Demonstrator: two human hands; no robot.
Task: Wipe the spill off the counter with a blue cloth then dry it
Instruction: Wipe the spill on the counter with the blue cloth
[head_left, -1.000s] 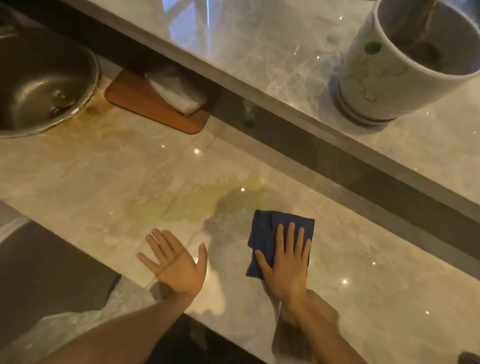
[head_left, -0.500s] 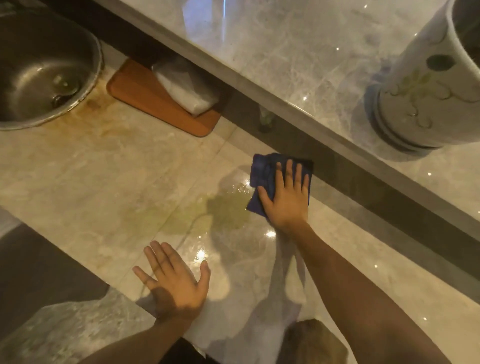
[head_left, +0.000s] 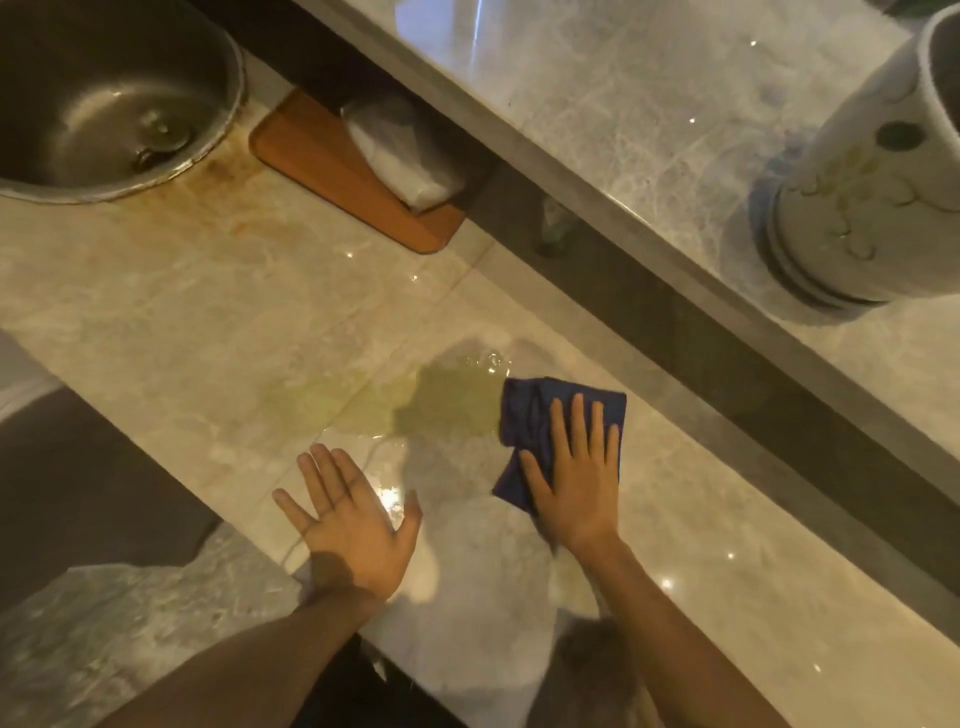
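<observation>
The right hand (head_left: 579, 486) has no closed grip: its fingers lie flat, pressing the blue cloth (head_left: 535, 421) onto the worktop (head_left: 171, 322) at the spill's (head_left: 441, 402) right edge. The left hand (head_left: 353, 517) rests open nearby.

Kitchen: steel sink (head_left: 104, 104), marble counter (head_left: 182, 322)

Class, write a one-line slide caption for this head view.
Right hand presses a blue cloth beside a greenish spill while the left hand rests flat.
</observation>
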